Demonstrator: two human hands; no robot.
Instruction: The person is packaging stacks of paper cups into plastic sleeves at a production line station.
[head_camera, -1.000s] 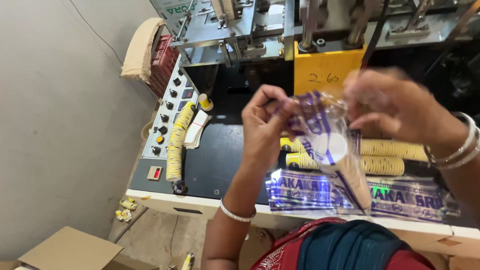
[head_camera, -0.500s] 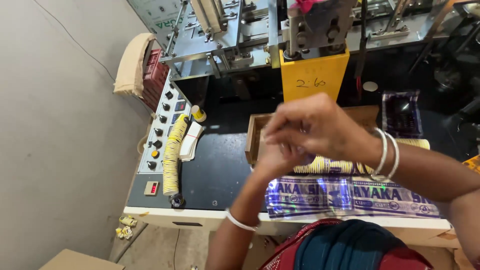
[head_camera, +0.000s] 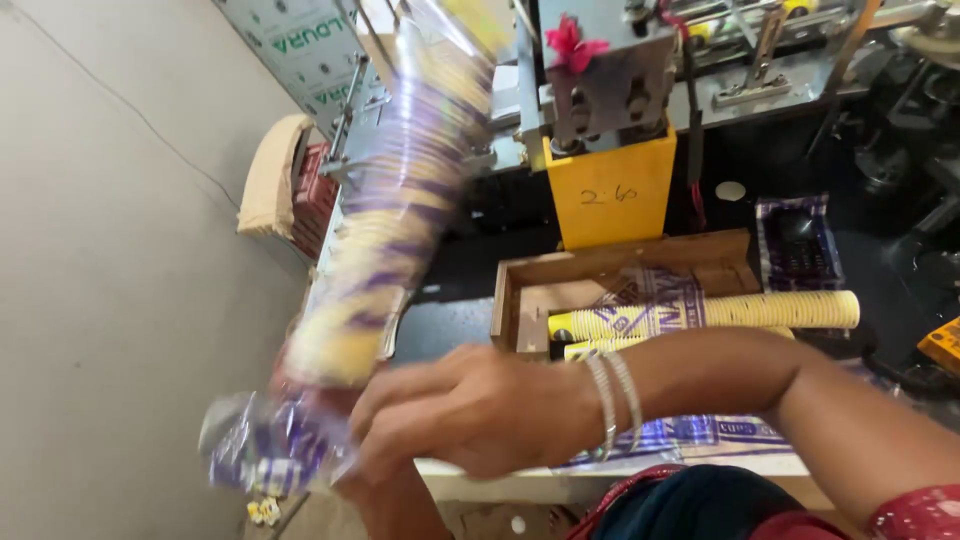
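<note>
Two hands: right hand (head_camera: 480, 410) and left hand (head_camera: 345, 455), largely hidden, gripping the bagged cup stack (head_camera: 390, 220) at its lower end
Stack: blurred, tilted upward, left of wooden tray (head_camera: 520, 300)
Tray: holds another cup stack (head_camera: 700, 312)

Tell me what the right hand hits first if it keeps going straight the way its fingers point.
The right hand points toward picture-left, and its fingers already seem to meet the gathered end of the bagged cup stack. Beyond that lies only the bare wall, though blur makes depth uncertain.

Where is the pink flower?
In the head view the pink flower sits at the top middle, on the grey machine, just above the yellow box.
</note>
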